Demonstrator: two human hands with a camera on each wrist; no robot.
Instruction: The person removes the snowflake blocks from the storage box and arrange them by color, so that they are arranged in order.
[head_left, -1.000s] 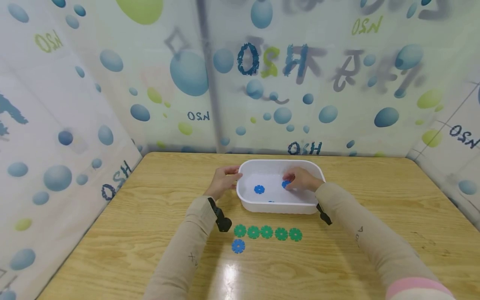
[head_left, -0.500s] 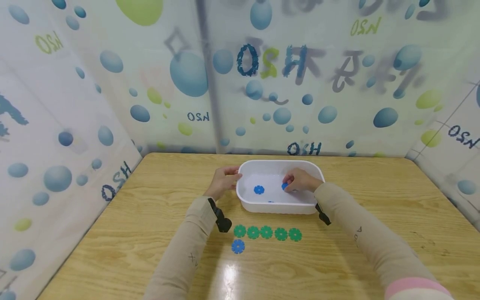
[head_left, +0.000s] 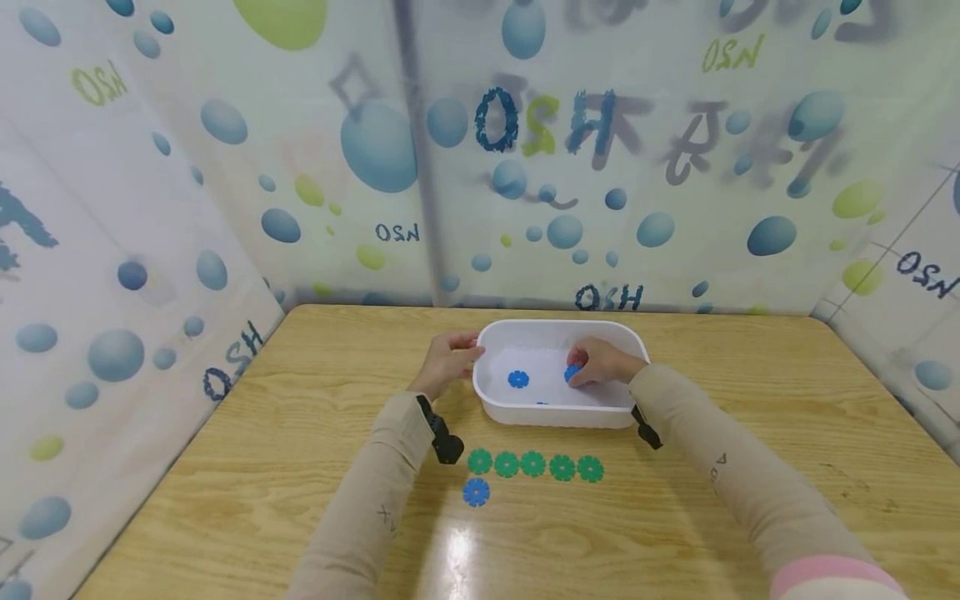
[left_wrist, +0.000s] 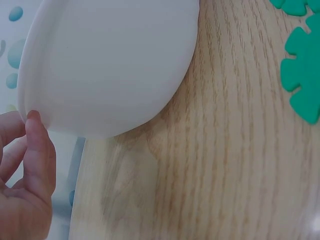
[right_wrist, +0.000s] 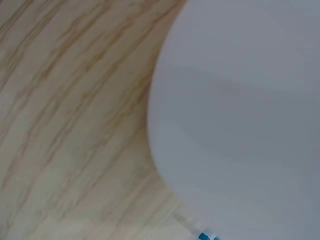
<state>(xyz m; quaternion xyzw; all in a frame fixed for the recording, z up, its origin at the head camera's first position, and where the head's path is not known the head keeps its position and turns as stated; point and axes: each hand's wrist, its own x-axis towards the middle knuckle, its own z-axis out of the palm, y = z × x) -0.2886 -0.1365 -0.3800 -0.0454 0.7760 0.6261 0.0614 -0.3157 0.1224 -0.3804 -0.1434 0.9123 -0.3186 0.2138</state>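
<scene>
A white plastic tub [head_left: 566, 417] stands on the wooden table. My left hand [head_left: 447, 364] pinches its left rim, the thumb in front and the fingers behind, as the left wrist view also shows. Inside the tub, my right hand [head_left: 600, 362] pinches a blue notched disc [head_left: 572, 372] between thumb and fingers. Another blue disc [head_left: 518, 379] lies on the tub floor to the left. The tub's front wall hides most of a third blue piece [head_left: 542, 403]. The right wrist view has only the tub's outer wall [right_wrist: 240, 125] and table, with the hand out of sight.
In front of the tub, several green notched discs [head_left: 533, 464] lie flat in a row. Just below the row's left end lies a single blue disc [head_left: 476, 492]. A patterned curtain [head_left: 510, 167] hangs behind the table's [head_left: 315, 367] far edge.
My right fingers have closed in on the blue disc inside the tub, and it has shifted slightly in their grasp. The left hand and tub have stayed in place.
</scene>
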